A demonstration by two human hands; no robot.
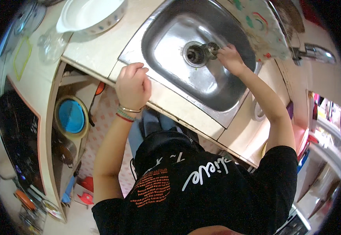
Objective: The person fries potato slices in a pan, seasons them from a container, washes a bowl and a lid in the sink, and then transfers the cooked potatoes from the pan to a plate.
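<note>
In the steel sink (170, 44), my right hand (231, 58) pinches the rim of a small round metal sink strainer (212, 49). The strainer is tilted beside the open drain hole (194, 55), whose dark inside shows. My left hand (133, 85) is at the counter's front edge (161, 88), near the sink's left front corner. Its fingers are loosely curled, and the palm side is hidden. I see nothing in that hand. A metal bangle (129, 110) and coloured bracelets (125, 117) circle the left wrist.
A white casserole dish (91, 14) stands on the counter left of the sink, near a clear plastic item (51, 44). A chrome faucet (317, 54) is at the right. Below the left counter, an open cabinet holds a blue basin (71, 116). A black cooktop (17, 132) lies far left.
</note>
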